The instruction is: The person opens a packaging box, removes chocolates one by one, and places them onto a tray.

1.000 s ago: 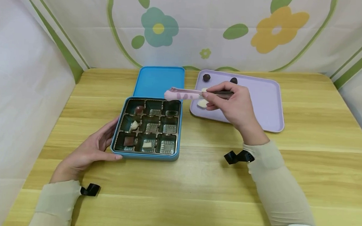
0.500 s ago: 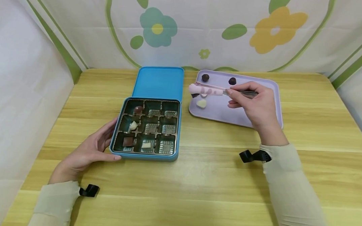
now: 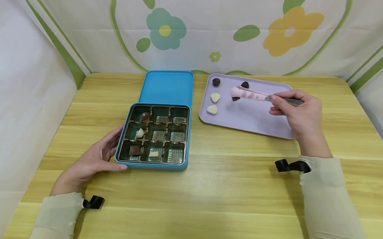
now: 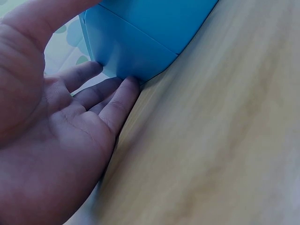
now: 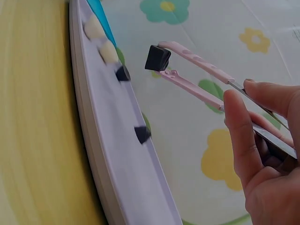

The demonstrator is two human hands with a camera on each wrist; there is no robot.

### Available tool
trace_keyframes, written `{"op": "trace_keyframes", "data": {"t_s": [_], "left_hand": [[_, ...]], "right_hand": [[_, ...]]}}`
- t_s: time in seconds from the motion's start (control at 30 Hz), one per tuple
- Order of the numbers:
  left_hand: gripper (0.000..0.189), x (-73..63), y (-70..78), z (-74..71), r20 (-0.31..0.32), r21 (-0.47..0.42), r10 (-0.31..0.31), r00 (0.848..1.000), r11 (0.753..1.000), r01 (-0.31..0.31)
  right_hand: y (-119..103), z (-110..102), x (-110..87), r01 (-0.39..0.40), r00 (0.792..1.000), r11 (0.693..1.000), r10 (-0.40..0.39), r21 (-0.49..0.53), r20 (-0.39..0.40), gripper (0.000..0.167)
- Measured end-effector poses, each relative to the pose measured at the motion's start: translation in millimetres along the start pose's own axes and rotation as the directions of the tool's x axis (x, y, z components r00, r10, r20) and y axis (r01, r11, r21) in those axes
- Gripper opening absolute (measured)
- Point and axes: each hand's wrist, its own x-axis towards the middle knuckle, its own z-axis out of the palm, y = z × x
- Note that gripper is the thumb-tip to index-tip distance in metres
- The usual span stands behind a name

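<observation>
My right hand (image 3: 302,119) grips pink-tipped metal tongs (image 3: 253,95), with a dark chocolate piece (image 5: 158,58) between the tips. In the head view the tongs are over the lilac tray (image 3: 262,122). On that tray lie two dark chocolates, one in the back left corner (image 3: 216,82) and one near the back edge (image 3: 245,84), plus two white chocolates (image 3: 215,97). My left hand (image 3: 95,160) rests at the front left corner of a blue tin (image 3: 184,165), thumb along the front, fingertips touching the side. Several compartments of its insert hold brown and white chocolates (image 3: 134,150).
The blue lid (image 3: 167,86) lies flat behind the tin, left of the tray. A flower-printed cloth (image 3: 208,31) hangs at the back edge of the wooden table (image 3: 213,199).
My right hand has moved right with the tongs, from beside the tin's back right corner to over the tray. The dark chocolate stays in the tips. My left hand keeps its place.
</observation>
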Motion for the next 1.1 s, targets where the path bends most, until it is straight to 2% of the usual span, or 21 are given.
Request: {"op": "trace_keyframes", "data": {"t_s": [0.17, 0.27, 0.33, 0.47, 0.6, 0.8, 0.87, 1.1], "left_hand": [[0.119, -0.2, 0.2, -0.8, 0.003, -0.001, -0.001, 1.000, 1.000, 0.001], [0.119, -0.9, 0.2, -1.0, 0.001, 0.001, -0.005, 1.000, 1.000, 0.005], [0.119, -1.2, 0.1, -0.9, -0.002, 0.002, -0.008, 1.000, 1.000, 0.008], [0.119, -1.0, 0.2, -0.7, -0.005, 0.001, -0.012, 1.000, 1.000, 0.012], [0.119, -0.3, 0.9, -0.9, -0.003, 0.004, -0.014, 1.000, 1.000, 0.014], [0.119, 0.6, 0.4, -0.7, 0.001, 0.000, -0.011, 1.000, 1.000, 0.011], [0.119, 0.7, 0.3, -0.9, 0.000, 0.000, -0.011, 1.000, 1.000, 0.011], [0.119, 0.2, -0.1, -1.2, -0.002, -0.006, -0.015, 1.000, 1.000, 0.015]], "right_hand": [[1, -19, 3.5, -0.031, 0.998, 0.998, 0.034, 0.060, -0.048, 0.014], [3, -25, 5.1, -0.042, 0.996, 0.997, 0.046, 0.063, -0.071, 0.015], [4, -27, 5.8, -0.054, 0.994, 0.998, 0.056, 0.022, -0.090, 0.017], [8, -27, 5.5, -0.077, 0.991, 0.989, 0.063, -0.123, -0.115, 0.020], [13, -25, 5.3, -0.058, 0.993, 0.973, 0.032, -0.225, -0.117, 0.016], [21, -20, 5.8, -0.028, 0.994, 0.919, -0.017, -0.394, -0.111, 0.018], [22, -18, 5.9, -0.013, 0.994, 0.906, -0.035, -0.424, -0.105, 0.020], [23, -14, 6.4, 0.013, 0.993, 0.890, -0.063, -0.456, -0.095, 0.028]]}}
